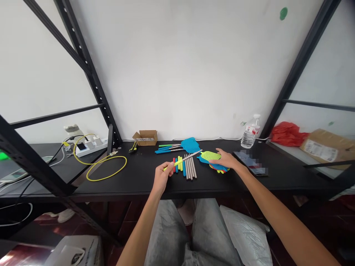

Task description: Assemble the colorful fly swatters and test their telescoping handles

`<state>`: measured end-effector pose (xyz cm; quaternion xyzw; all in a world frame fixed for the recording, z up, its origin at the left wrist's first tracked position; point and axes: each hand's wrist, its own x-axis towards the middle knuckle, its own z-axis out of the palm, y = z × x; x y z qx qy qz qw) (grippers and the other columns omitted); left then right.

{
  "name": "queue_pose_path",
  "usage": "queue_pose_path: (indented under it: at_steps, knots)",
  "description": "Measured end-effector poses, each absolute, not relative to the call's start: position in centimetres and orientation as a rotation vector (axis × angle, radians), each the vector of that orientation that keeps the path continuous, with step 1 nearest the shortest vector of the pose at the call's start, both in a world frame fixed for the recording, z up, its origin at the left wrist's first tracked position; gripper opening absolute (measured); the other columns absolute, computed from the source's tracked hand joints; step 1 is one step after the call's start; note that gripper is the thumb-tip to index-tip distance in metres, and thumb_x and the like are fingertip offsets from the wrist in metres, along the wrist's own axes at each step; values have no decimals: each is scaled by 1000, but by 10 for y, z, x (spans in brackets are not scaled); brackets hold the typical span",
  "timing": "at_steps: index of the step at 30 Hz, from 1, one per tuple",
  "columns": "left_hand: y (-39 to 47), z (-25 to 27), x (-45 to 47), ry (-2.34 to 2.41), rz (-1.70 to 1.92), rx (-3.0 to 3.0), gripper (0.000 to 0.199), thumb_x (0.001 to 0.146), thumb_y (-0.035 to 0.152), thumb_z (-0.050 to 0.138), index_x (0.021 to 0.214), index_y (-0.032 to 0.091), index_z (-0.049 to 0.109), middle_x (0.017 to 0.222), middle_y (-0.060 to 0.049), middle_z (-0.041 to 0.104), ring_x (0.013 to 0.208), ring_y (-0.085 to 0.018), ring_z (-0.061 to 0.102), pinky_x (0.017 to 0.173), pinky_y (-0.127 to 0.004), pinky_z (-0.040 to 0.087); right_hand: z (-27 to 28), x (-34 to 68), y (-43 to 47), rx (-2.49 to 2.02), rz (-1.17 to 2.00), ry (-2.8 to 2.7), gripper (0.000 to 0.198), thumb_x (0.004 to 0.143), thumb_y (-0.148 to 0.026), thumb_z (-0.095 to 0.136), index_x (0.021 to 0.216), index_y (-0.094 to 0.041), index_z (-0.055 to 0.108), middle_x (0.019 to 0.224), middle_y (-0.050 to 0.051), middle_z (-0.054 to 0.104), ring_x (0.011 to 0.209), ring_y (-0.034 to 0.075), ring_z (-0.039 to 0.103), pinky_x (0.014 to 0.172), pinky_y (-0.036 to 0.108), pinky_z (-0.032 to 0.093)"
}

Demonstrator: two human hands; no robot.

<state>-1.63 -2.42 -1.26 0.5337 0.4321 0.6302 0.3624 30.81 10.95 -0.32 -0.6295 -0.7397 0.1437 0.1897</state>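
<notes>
My left hand (162, 175) is closed round a yellow-green fly swatter handle (177, 163). A thin metal rod (192, 154) extends from this handle, pointing up and right. At the pile of flat fly swatter heads, my right hand (226, 159) has its thumb and fingers around the right edge of the yellow-green fly swatter head (209, 156). Blue and red heads show beneath it. Between my hands lie several bare metal rods (190, 168) side by side. Red, blue and yellow-green handles (180, 164) lie left of them.
Fly swatters with blue heads (190, 144) lie behind the rods. An opened cardboard box (145, 137) stands by the wall, and a yellow cable (126, 162) loops at left. At right are a dark phone-like device (249, 163) and a water bottle (250, 133).
</notes>
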Motion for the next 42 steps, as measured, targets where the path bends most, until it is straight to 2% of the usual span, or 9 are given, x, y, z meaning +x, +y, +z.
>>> queue_pose_path:
  at_steps: [5,9,13,16,21,25,29,36,42]
  knots:
    - [-25,-12,-17,1108,1616,1368,39,84,46,63,59,16,56,55,2,47,53,-9,40,53,-23,32,-3,307,106,-1637,437,-1975,101,62,-60,76,145,-18,39,121,17,64,105,35,62,80,39,47]
    - [-26,-11,-17,1119,1612,1361,41,83,50,63,59,17,57,55,2,47,53,-10,41,53,-24,32,-2,312,106,-1504,481,-1815,81,61,-44,79,134,-19,53,102,9,69,89,27,66,77,36,47]
    - [-28,-10,-17,1112,1619,1368,41,83,49,63,58,17,56,55,2,47,53,-10,41,53,-24,32,-3,315,107,-1258,770,-1478,66,55,-35,84,115,-17,65,88,7,72,79,25,67,73,37,51]
    - [-28,-10,-17,1108,1627,1367,40,83,49,63,59,17,56,56,3,46,53,-10,40,53,-24,32,3,313,101,-1006,990,-1177,52,54,-35,87,100,-16,70,90,9,74,80,25,68,73,39,53]
    - [-25,-14,-18,1090,1650,1302,32,80,46,67,69,16,64,56,3,47,54,-9,39,53,-23,31,13,307,70,-834,1074,-841,42,58,-44,86,85,-17,70,85,9,74,77,27,69,69,39,56]
    - [-24,-15,-19,1063,1653,1257,30,77,45,71,77,15,68,56,3,48,53,-9,40,52,-23,32,2,288,31,-837,1073,-870,41,66,-51,80,89,-21,65,85,7,73,80,28,70,65,37,56]
    - [-25,-13,-19,1061,1632,1266,31,78,46,69,73,15,66,57,2,46,55,-10,40,52,-23,33,-20,264,1,-875,1083,-966,37,74,-52,72,97,-24,64,88,6,72,82,28,69,62,35,54]
    - [-29,-8,-17,1101,1625,1318,39,83,46,63,58,18,52,57,1,44,55,-11,40,54,-24,33,-27,259,-4,-894,1052,-848,31,72,-44,69,94,-25,59,87,3,71,80,26,68,63,35,53]
    - [-29,-7,-17,1101,1602,1334,39,83,43,63,56,18,51,56,1,44,55,-11,40,54,-25,32,-27,260,-2,-857,1035,-755,35,73,-42,69,101,-26,56,94,3,70,82,23,67,63,32,52]
